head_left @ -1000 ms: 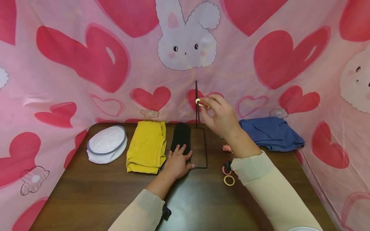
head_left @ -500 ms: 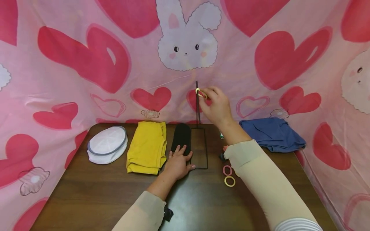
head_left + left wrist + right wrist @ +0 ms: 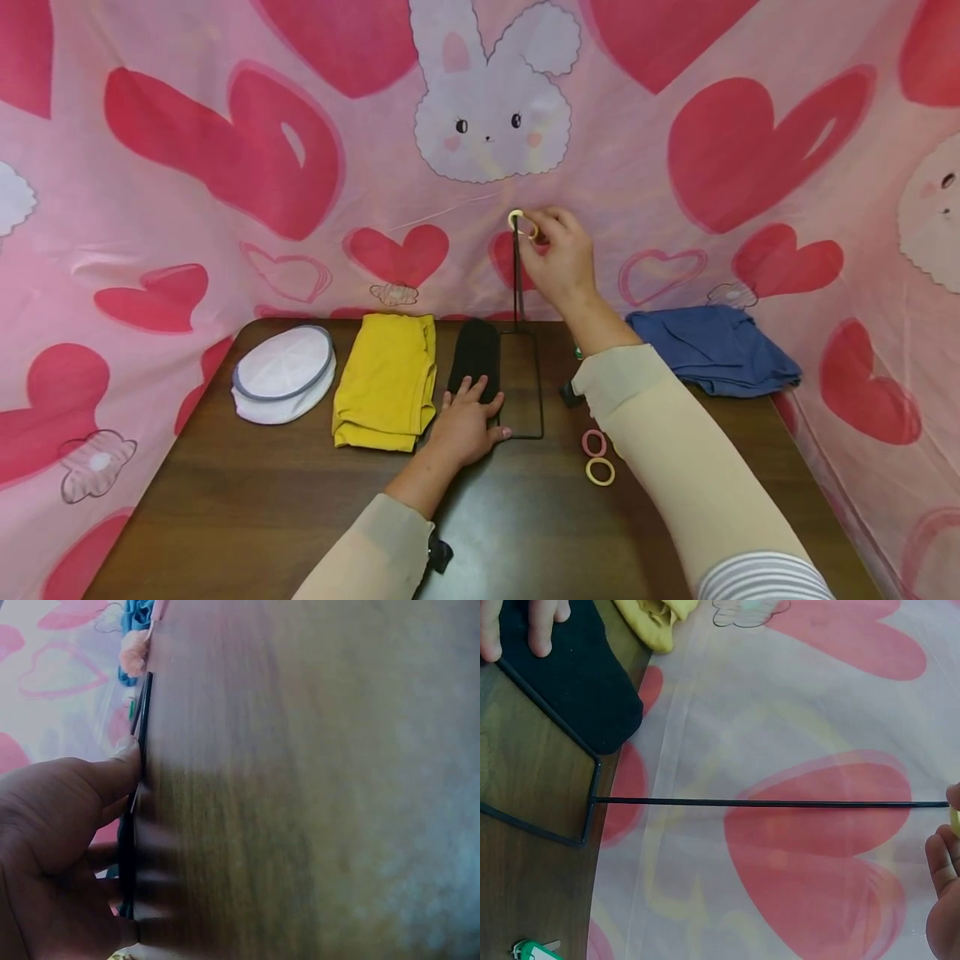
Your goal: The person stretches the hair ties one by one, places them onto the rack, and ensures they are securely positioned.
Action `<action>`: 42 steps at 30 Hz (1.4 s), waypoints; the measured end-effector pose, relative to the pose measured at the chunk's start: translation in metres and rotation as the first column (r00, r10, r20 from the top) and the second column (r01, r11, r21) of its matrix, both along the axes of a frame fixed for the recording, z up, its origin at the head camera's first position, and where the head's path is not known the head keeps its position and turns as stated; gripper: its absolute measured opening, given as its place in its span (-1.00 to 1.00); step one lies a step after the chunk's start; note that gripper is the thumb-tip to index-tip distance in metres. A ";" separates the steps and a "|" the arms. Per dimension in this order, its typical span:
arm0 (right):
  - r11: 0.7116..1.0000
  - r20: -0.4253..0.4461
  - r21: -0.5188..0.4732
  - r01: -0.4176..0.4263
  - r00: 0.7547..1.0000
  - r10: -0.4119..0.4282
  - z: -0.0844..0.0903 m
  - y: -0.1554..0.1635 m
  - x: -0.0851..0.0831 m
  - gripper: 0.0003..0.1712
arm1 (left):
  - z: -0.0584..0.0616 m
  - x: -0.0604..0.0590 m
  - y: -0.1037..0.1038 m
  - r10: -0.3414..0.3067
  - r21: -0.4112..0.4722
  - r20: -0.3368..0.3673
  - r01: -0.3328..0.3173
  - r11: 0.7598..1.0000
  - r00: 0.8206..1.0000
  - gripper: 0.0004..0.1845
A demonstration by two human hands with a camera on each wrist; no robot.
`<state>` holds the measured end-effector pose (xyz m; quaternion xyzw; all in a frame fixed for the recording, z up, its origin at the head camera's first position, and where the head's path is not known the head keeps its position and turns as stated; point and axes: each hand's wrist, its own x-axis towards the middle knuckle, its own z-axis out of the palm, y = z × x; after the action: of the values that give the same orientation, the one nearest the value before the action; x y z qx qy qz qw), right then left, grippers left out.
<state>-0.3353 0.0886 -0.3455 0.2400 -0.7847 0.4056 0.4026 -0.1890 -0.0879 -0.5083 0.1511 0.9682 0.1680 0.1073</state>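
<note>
In the head view my right hand (image 3: 561, 260) pinches a yellow hair tie (image 3: 534, 232) at the top end of a thin black metal stand (image 3: 516, 287). The hair tie's loop overlaps the tip of the upright pole. At the edge of the right wrist view, only the fingertips (image 3: 941, 859) and a bit of yellow show beside the pole. My left hand (image 3: 467, 427) lies with spread fingers on a long black cloth piece (image 3: 477, 350) with a rounded end. Its thumb reaches the rectangular wire base (image 3: 541, 392).
A pink hair tie (image 3: 594, 432) and another yellow hair tie (image 3: 601, 484) lie right of the stand. Behind the right forearm is a green-tagged key (image 3: 538, 951). Folded yellow cloth (image 3: 386, 379) and a white blue-rimmed cloth item (image 3: 283, 367) sit left, blue cloth (image 3: 708, 350) right.
My right hand has risen along the pole with the yellow hair tie, from partway up to the tip. The left hand stays in place on the black cloth piece.
</note>
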 end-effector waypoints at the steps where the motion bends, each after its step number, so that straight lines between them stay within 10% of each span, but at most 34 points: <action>1: 1.000 0.000 0.002 -0.002 1.000 0.002 0.000 0.000 0.000 -0.64 | 0.000 0.000 0.000 -0.001 0.002 -0.001 0.001 1.000 1.000 -0.28; 42: 0.980 0.132 0.147 -0.131 0.985 0.112 -0.082 0.073 0.113 -0.47 | 0.001 -0.004 -0.004 0.013 0.017 0.022 -0.014 1.000 1.000 -0.27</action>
<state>-0.2223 0.1615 -0.4275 0.2929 -0.8208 0.3814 0.3082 -0.1931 -0.0919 -0.5072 0.1435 0.9665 0.1787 0.1156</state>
